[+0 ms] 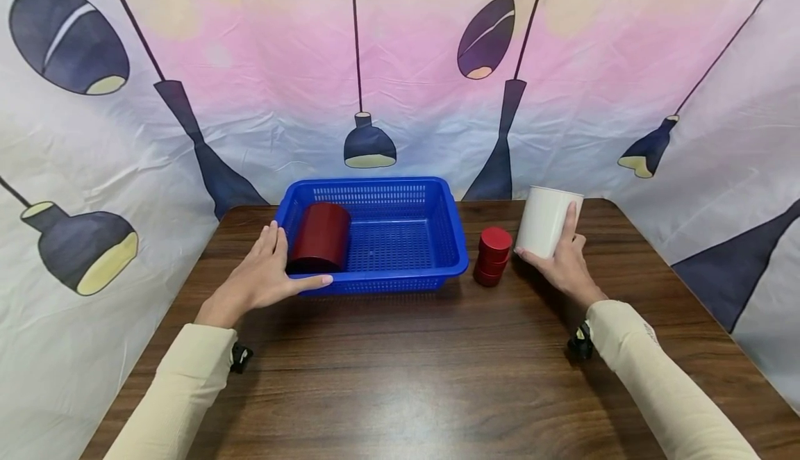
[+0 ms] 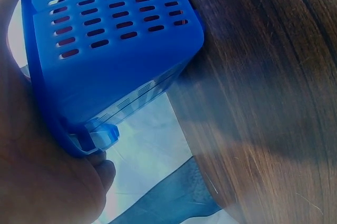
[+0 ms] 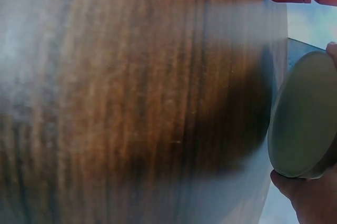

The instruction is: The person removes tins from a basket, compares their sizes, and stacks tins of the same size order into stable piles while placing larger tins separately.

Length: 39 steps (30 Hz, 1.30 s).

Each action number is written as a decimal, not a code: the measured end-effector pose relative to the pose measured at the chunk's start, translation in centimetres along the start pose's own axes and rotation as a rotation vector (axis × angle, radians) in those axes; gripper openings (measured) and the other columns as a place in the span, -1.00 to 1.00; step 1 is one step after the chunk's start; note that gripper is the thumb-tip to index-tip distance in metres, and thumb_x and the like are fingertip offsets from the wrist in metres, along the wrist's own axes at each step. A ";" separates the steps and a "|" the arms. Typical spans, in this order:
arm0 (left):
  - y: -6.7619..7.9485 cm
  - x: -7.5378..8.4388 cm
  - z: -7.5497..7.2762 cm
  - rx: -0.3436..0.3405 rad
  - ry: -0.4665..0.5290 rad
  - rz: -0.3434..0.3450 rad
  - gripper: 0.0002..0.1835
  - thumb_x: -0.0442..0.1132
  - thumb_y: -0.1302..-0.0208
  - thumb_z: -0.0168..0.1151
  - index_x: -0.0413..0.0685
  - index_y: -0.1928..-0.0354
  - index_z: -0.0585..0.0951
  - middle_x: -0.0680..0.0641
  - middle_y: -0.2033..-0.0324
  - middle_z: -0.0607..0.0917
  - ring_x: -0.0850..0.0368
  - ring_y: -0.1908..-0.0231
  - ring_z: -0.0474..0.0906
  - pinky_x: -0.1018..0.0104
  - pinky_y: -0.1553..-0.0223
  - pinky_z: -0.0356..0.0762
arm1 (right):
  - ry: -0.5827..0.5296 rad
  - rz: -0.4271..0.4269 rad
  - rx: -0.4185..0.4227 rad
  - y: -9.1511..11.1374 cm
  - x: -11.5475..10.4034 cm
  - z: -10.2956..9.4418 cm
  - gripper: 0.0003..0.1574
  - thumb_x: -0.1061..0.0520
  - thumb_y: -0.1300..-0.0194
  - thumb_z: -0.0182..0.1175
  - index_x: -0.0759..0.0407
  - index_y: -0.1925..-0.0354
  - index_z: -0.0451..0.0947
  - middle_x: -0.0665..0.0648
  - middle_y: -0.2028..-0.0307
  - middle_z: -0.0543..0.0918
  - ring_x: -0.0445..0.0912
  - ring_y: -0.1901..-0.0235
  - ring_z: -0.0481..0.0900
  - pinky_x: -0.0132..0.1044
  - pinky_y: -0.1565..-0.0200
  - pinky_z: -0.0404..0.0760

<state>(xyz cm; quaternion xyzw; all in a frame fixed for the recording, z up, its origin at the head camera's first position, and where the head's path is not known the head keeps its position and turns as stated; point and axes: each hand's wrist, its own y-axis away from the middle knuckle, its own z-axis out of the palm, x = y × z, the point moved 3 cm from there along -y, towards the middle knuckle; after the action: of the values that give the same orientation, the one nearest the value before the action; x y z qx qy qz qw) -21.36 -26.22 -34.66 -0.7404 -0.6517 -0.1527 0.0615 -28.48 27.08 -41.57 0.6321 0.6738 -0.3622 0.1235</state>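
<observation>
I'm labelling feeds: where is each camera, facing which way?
Head: head-worn, facing forward and down over the table; left hand, right hand and sleeves show.
Left wrist: worn there, facing the basket from outside; part of that hand shows.
Right wrist: worn there, facing the table and white cup; part of that hand shows.
Head and right wrist share: table, white cup, red stack.

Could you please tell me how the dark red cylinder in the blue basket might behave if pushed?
The dark red cylinder would probably roll sideways, since it lies on its curved side. Its smooth sheen may make it slippery, and its even, round shape suggests stiff walls.
</observation>
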 end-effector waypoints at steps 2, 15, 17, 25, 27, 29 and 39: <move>0.0 0.0 0.0 0.000 0.001 0.001 0.54 0.70 0.01 0.07 -0.42 -0.54 -0.31 -0.36 -0.55 -0.42 -0.33 -0.53 -0.50 -0.41 -0.41 -0.21 | 0.006 -0.005 -0.003 0.1 -0.1 0.0 0.66 -0.11 -0.17 0.47 0.02 -0.57 -0.70 0.77 -0.15 0.14 0.47 -0.10 0.21 0.38 -0.03 0.40; -0.1 0.0 0.0 0.005 -0.004 0.005 0.54 0.70 0.00 0.08 -0.43 -0.54 -0.31 -0.37 -0.55 -0.40 -0.36 -0.53 -0.47 -0.41 -0.41 -0.18 | 0.012 0.027 -0.015 0.4 0.0 0.0 0.65 -0.12 -0.18 0.47 0.00 -0.57 -0.69 0.73 -0.18 0.09 0.48 -0.14 0.24 0.38 -0.05 0.41; -0.1 0.0 0.0 0.005 -0.004 0.006 0.54 0.70 0.00 0.08 -0.43 -0.54 -0.31 -0.38 -0.55 -0.40 -0.36 -0.53 -0.47 -0.41 -0.41 -0.17 | 0.008 0.025 -0.006 0.4 0.1 0.1 0.67 -0.12 -0.16 0.48 -0.01 -0.57 -0.69 0.73 -0.18 0.09 0.48 -0.14 0.24 0.39 -0.04 0.42; -0.1 0.0 0.0 0.005 0.000 0.007 0.54 0.69 0.00 0.08 -0.43 -0.54 -0.31 -0.38 -0.55 -0.39 -0.34 -0.53 -0.50 -0.42 -0.40 -0.19 | -0.021 0.004 0.019 0.1 0.4 0.4 0.72 -0.10 -0.12 0.53 0.01 -0.57 -0.71 0.74 -0.24 0.09 0.46 -0.22 0.16 0.39 -0.11 0.36; 0.0 0.0 0.0 0.005 0.001 0.006 0.54 0.69 0.00 0.08 -0.42 -0.54 -0.31 -0.38 -0.55 -0.39 -0.35 -0.53 -0.50 -0.42 -0.40 -0.19 | -0.025 0.007 0.022 0.0 0.4 0.4 0.72 -0.10 -0.12 0.53 0.00 -0.56 -0.71 0.74 -0.24 0.09 0.46 -0.23 0.16 0.39 -0.12 0.35; 0.0 0.1 0.0 0.005 0.002 0.007 0.54 0.69 0.00 0.09 -0.43 -0.54 -0.30 -0.38 -0.55 -0.39 -0.35 -0.53 -0.49 -0.42 -0.41 -0.19 | -0.028 0.012 0.023 -0.1 0.4 0.4 0.72 -0.10 -0.13 0.52 -0.01 -0.56 -0.72 0.73 -0.26 0.07 0.46 -0.22 0.15 0.39 -0.13 0.35; 0.0 0.1 0.0 0.003 0.000 0.005 0.53 0.69 -0.01 0.08 -0.43 -0.54 -0.30 -0.38 -0.55 -0.38 -0.36 -0.53 -0.47 -0.43 -0.40 -0.19 | -0.042 0.007 0.032 -0.1 0.4 0.5 0.68 -0.07 -0.13 0.51 0.01 -0.58 -0.67 0.72 -0.27 0.09 0.45 -0.24 0.12 0.36 -0.16 0.32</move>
<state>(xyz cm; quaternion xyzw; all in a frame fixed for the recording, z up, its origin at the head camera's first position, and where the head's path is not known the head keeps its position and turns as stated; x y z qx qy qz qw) -21.37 -26.14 -34.60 -0.7419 -0.6501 -0.1514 0.0630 -28.81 27.04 -42.13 0.6286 0.6629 -0.3857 0.1288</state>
